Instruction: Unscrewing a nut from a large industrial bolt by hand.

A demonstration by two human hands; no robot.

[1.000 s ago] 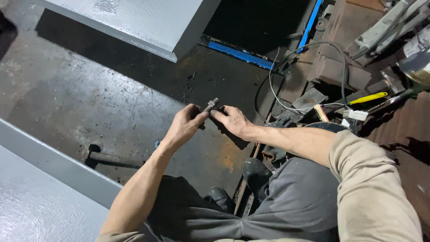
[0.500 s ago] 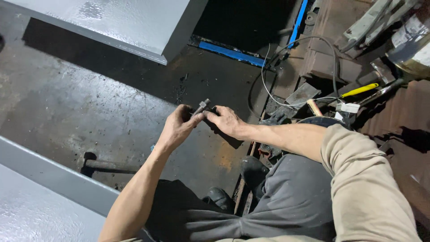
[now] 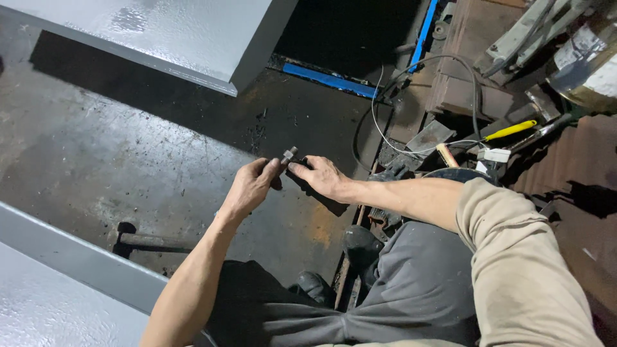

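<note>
Both hands have stayed together above the dark floor [image 3: 160,160]. The left hand [image 3: 247,189] and right hand [image 3: 321,177] both pinch 1 small metal bolt [image 3: 289,154] between them. It has barely moved, so the work on it looks unfinished.

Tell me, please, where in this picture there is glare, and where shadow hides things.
Head view: glare on the grey painted panel; deep shadow beneath its edge; the small metal part between left hand and right hand is lit but small.

Floor [image 3: 128,154] — dark, stained concrete, rust patch; grey painted steel panels [image 3: 167,32] at top and lower-left edges; blue rail [image 3: 334,80] beyond — dim light.
</note>
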